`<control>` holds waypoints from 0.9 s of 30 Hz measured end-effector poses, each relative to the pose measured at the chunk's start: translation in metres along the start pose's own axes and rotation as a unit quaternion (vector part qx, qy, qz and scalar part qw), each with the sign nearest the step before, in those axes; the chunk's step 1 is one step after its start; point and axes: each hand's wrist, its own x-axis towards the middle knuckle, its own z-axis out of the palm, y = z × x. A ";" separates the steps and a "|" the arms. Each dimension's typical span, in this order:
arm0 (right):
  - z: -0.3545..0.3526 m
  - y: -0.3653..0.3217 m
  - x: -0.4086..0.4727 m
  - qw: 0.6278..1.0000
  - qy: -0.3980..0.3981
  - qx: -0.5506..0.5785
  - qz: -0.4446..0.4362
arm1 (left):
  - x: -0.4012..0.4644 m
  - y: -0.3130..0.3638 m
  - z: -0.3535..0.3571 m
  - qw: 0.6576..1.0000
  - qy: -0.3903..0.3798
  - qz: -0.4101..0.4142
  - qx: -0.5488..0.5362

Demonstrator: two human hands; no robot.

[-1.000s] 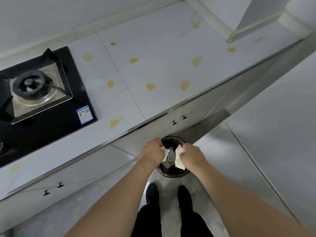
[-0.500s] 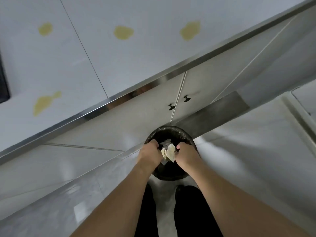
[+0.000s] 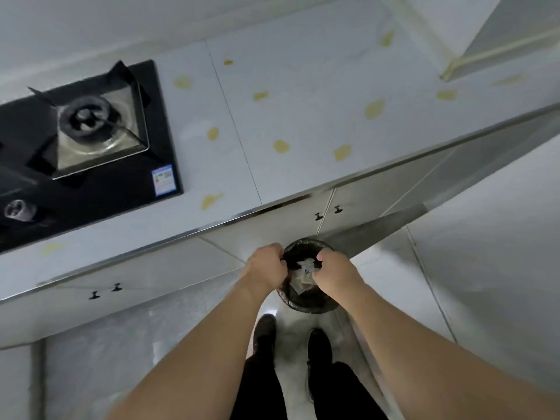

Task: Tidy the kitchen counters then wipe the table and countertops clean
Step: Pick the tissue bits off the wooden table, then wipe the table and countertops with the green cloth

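Both forearms reach straight out and down from the bottom of the view, converging over a small round bin (image 3: pixel 307 301) on the floor. The left hand (image 3: pixel 265 266) is curled into a loose fist, knuckles up, its fingers (image 3: pixel 277 253) pinching the black bag liner (image 3: pixel 292 257) at the bin's near-left rim. The right hand (image 3: pixel 333 274) mirrors it close beside, wrist bent slightly inward, fingers clenched on the liner's edge at the right of the opening. Whether either hand also grips paper, I cannot tell; the fingertips are tucked out of sight.

Just below and between the fingers, inside the bin, lies crumpled pale paper waste (image 3: pixel 304 280), with a small white scrap bearing a dark mark sitting right at the right hand's fingers.

Beyond the fingers, up and away, runs the table (image 3: pixel 303 86), a pale tiled surface with a metal front edge, spotted all over with yellow stains (image 3: pixel 281 146). Far to the left of the fingers sits a black gas hob (image 3: pixel 91 153) with a steel burner tray. Under the table's edge, just above the hands, a pair of cabinet knobs (image 3: pixel 327 213). Beneath the wrists, two dark shoes (image 3: pixel 265 331) stand on the glossy floor.
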 end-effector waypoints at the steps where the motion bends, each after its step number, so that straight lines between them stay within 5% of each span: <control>1: -0.010 -0.012 -0.014 1.000 -0.003 -0.013 -0.015 | -0.017 0.001 -0.015 1.000 0.010 -0.012 -0.013; 7: -0.029 -0.076 -0.041 0.991 -0.003 -0.080 -0.104 | -0.074 -0.025 -0.066 0.992 0.081 -0.064 -0.072; 13: 0.012 -0.181 -0.076 0.965 -0.024 -0.139 -0.222 | -0.147 -0.120 -0.104 0.967 0.173 -0.141 -0.126; 27: 0.267 -0.457 -0.228 0.834 -0.110 -0.304 -0.447 | -0.389 -0.443 -0.152 0.848 0.343 -0.336 -0.223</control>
